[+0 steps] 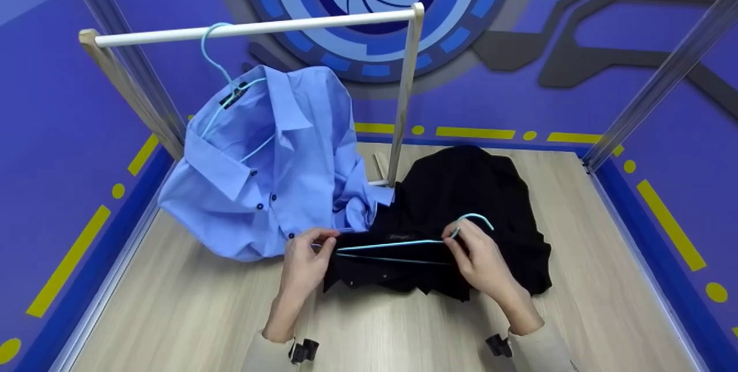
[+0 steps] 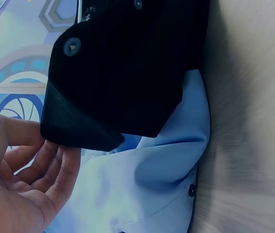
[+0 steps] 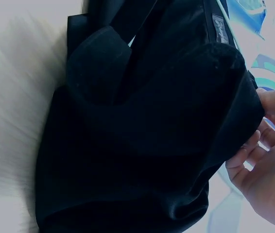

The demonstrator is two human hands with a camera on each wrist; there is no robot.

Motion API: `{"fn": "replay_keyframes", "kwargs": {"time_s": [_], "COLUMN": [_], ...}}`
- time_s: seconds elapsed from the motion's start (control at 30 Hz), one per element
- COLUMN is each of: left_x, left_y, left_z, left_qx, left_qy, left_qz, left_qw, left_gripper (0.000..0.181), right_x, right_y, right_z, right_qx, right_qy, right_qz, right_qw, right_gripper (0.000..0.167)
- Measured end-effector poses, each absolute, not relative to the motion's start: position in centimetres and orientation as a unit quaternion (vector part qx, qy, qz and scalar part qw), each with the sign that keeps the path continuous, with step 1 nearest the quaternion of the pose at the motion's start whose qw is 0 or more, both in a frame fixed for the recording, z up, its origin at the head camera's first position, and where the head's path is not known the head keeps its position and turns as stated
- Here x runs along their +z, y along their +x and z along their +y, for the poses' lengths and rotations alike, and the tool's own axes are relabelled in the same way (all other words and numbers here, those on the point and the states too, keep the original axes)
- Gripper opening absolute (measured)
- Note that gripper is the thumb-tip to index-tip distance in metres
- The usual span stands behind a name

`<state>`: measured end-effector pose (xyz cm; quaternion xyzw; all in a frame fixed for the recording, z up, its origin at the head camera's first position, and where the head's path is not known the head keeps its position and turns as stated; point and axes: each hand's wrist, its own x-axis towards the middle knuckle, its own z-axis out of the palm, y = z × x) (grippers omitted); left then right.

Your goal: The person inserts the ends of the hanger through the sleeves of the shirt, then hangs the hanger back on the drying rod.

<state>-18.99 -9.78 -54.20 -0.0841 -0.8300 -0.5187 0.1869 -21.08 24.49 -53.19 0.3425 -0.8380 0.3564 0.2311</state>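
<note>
A black shirt (image 1: 470, 199) lies bunched on the table, its collar side toward me. Within its neck opening sits a light blue hanger (image 1: 398, 244), whose hook (image 1: 475, 215) rises beside my right hand (image 1: 481, 259). That hand pinches the black cloth at the right side of the opening. My left hand (image 1: 304, 265) pinches the cloth at the left side. A button (image 2: 72, 47) shows on the black fabric in the left wrist view. In the right wrist view, thumb and fingers hold the edge near a label (image 3: 220, 30). The hanger's ends are partly hidden by cloth and hands.
A blue shirt (image 1: 314, 147) on another light blue hanger (image 1: 214, 63) hangs from the white rail (image 1: 323, 23) of a wooden rack at the left. Its lower part rests on the table (image 1: 190, 314) beside the black shirt. Blue panels (image 1: 680, 147) enclose the table.
</note>
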Motion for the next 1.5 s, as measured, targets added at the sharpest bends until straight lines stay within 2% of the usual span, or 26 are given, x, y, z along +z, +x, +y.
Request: {"fn": "replay_keyframes", "kwargs": {"time_s": [0.23,0.4,0.7,0.93,1.03,1.17,1.5], "left_x": [-54.0,-54.4,-54.9,-55.3,-55.4,-55.7,-56.4], "left_y": [-18.8,-18.8,-18.9,-18.8,-18.8,-18.8,-18.7], "left_z": [-9.4,-9.3,-9.0,-9.0,-9.1,-9.1,-9.5], "left_qx": [-0.546,-0.561,-0.527,-0.510,-0.503,-0.488,-0.460], "left_qy": [-0.104,-0.112,-0.144,-0.149,-0.139,-0.146,-0.161], "left_qz": [-0.819,-0.813,-0.835,-0.845,-0.850,-0.856,-0.871], "left_qw": [0.143,0.109,0.061,0.067,0.077,0.089,0.056], "left_gripper": [0.015,0.020,0.028,0.022,0.024,0.028,0.026], "right_x": [-53.4,-53.7,-53.9,-54.0,-54.0,-54.0,-54.0], "right_y": [-21.2,-21.1,-21.3,-21.3,-21.3,-21.3,-21.2], "right_z": [24.3,24.3,24.3,24.2,24.2,24.2,24.2], "right_qx": [0.363,0.366,0.361,0.361,0.362,0.365,0.368], "right_qy": [0.346,0.328,0.347,0.348,0.347,0.345,0.349], "right_qz": [-0.827,-0.839,-0.829,-0.827,-0.827,-0.827,-0.824], "right_qw": [0.253,0.235,0.251,0.254,0.255,0.253,0.252], "right_gripper": [0.020,0.013,0.003,0.004,0.011,0.011,0.004]}}
